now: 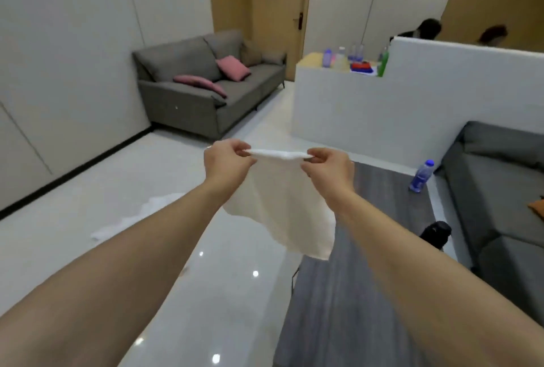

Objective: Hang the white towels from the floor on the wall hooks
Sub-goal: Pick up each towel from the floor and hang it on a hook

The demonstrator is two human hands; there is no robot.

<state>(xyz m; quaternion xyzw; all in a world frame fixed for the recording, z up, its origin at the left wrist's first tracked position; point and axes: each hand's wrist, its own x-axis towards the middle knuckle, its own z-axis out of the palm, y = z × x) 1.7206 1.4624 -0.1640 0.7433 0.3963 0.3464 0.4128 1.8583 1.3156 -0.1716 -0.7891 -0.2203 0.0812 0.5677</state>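
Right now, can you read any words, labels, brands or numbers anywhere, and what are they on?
No text is readable in this view.
Blue bottle on the floor: label too blurred to read.
Bottles on the counter: labels too small and blurred.
Towel, pinched by left hand and right hand: plain white, no print showing.

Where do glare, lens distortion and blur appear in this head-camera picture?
Head view: bright ceiling-light spots glare on the glossy floor; wide-angle bending curves the walls and stretches both forearms; the second white towel on the floor looks smeared; the held white towel stays fairly sharp.
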